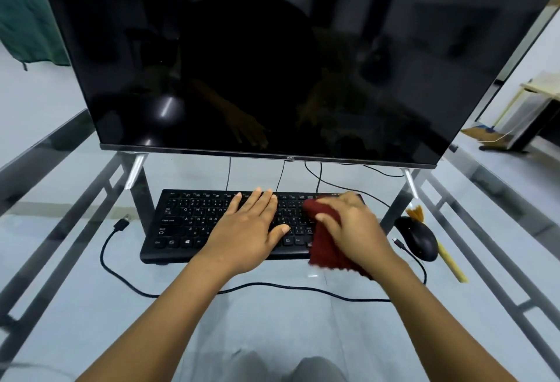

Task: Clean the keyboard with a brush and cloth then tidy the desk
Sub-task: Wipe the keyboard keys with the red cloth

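Note:
A black keyboard (188,224) lies on the glass desk (272,321) below the screen. My left hand (248,230) rests flat on the middle keys with its fingers straight. My right hand (351,227) grips a dark red cloth (327,251) and holds it against the right end of the keyboard, which it hides. A brush (448,260) with a pale yellow handle and orange bristles lies on the desk right of the mouse, partly behind it.
A large dark TCL screen (272,63) stands on two legs just behind the keyboard. A black mouse (419,240) sits to the right. A black cable (127,278) with a loose USB plug loops across the desk in front. Metal frame bars run under the glass on both sides.

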The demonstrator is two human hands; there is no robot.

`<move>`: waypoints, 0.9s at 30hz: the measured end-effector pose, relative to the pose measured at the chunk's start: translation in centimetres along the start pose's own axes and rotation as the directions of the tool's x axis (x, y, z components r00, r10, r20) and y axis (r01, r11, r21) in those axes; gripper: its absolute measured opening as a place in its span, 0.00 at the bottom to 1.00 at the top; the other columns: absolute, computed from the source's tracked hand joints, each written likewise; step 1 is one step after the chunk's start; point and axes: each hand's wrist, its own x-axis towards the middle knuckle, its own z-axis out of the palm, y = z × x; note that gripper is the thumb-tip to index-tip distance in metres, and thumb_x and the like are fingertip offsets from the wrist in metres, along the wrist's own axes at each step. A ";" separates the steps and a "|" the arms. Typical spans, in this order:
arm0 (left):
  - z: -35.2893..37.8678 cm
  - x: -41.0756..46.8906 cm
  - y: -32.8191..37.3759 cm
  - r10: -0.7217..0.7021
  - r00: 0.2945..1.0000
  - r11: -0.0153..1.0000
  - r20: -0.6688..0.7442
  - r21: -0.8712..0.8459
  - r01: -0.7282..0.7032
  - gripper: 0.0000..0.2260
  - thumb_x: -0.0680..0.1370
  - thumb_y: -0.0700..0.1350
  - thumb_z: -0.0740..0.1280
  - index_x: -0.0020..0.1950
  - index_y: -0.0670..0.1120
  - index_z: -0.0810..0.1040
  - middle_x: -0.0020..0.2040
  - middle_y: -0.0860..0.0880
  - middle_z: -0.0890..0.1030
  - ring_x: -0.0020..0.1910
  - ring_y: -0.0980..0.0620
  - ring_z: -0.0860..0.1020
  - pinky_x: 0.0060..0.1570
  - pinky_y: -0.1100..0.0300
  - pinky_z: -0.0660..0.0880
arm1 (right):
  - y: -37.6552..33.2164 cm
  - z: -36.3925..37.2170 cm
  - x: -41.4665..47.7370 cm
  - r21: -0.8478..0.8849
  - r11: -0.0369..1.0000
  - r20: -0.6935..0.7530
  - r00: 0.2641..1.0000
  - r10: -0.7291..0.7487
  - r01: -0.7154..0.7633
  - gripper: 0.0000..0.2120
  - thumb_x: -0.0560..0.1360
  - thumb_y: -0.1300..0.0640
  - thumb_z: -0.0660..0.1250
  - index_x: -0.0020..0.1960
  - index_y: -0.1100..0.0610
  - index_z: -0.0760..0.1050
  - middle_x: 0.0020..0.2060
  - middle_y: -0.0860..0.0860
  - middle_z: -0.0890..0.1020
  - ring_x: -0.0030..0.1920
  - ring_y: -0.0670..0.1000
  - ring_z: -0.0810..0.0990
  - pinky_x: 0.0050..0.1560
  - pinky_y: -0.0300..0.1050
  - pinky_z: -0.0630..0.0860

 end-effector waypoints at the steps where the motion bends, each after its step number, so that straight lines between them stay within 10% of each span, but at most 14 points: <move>1: -0.1 0.1 0.0 0.004 1.000 1.000 0.009 -0.023 -0.003 0.32 0.78 0.64 0.41 0.78 0.48 0.47 0.79 0.51 0.46 0.77 0.55 0.41 0.75 0.52 0.40 | 0.7 -0.3 0.7 -0.011 0.996 -0.037 0.996 0.084 -0.085 0.16 0.79 0.47 0.62 0.66 0.48 0.75 0.56 0.54 0.74 0.55 0.58 0.78 0.57 0.50 0.74; 10: -4.1 -3.0 -8.8 -0.246 0.966 0.969 -0.077 -0.051 0.242 0.29 0.80 0.60 0.51 0.77 0.48 0.56 0.78 0.50 0.53 0.77 0.53 0.49 0.74 0.51 0.44 | 2.9 -0.7 1.7 0.045 0.967 -0.025 0.967 0.253 -0.252 0.18 0.82 0.50 0.55 0.70 0.51 0.67 0.60 0.56 0.69 0.49 0.58 0.76 0.54 0.51 0.74; 21: -3.1 -5.5 -11.2 -0.381 0.924 0.895 -0.034 -0.265 0.359 0.26 0.81 0.58 0.52 0.78 0.50 0.54 0.78 0.54 0.52 0.77 0.53 0.51 0.74 0.55 0.50 | -3.2 1.7 1.8 0.061 0.979 0.104 0.975 -0.198 0.193 0.14 0.77 0.49 0.66 0.62 0.43 0.77 0.50 0.47 0.75 0.52 0.49 0.76 0.58 0.45 0.72; 27: -2.4 -5.6 -11.7 -0.380 0.924 0.883 -0.044 -0.316 0.348 0.27 0.80 0.59 0.52 0.78 0.53 0.54 0.78 0.57 0.52 0.76 0.55 0.52 0.74 0.53 0.54 | -4.3 2.3 3.1 0.027 0.999 -0.054 0.998 0.043 -0.041 0.12 0.78 0.49 0.63 0.59 0.49 0.78 0.52 0.53 0.77 0.53 0.57 0.79 0.54 0.47 0.72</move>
